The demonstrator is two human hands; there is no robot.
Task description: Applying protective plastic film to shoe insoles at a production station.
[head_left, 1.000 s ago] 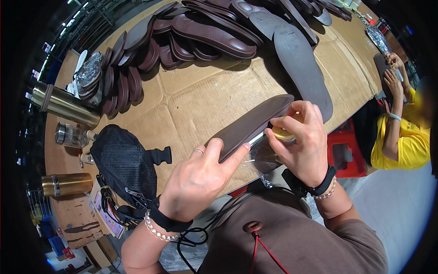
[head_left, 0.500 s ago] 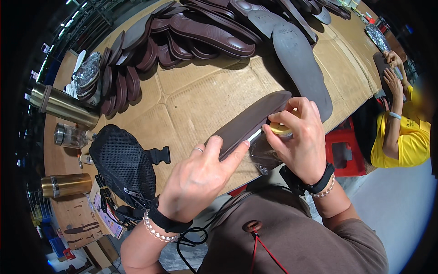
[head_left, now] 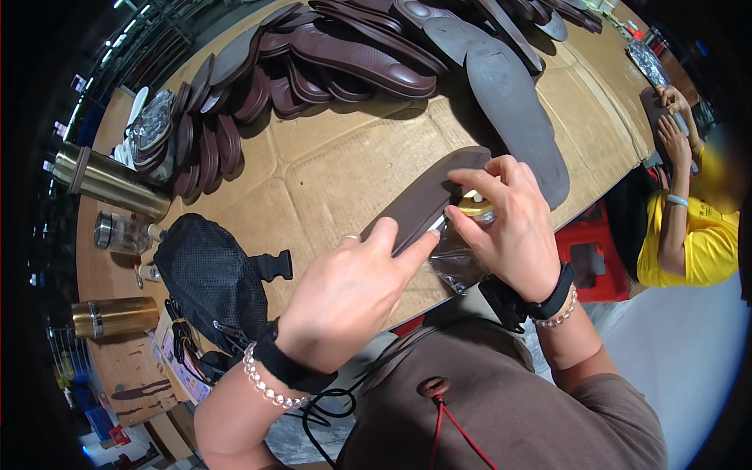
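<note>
Dark brown foot-shaped sole (head_left: 423, 194), held over tan cardboard (head_left: 325, 192).
The left hand (head_left: 345, 294) grips its near end, apparently for steadiness, thumb at a narrow white strip (head_left: 437, 225); the right hand (head_left: 513, 227) grasps a yellow ring-shaped roll (head_left: 475, 206) close alongside.

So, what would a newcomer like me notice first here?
Probably the pile of dark soles along the far side of the cardboard. Next, in the middle, the left hand holds the near end of a brown sole, with a yellow roll in the right hand beside it. A co-worker's yellow shirt stands out at far right.
</note>
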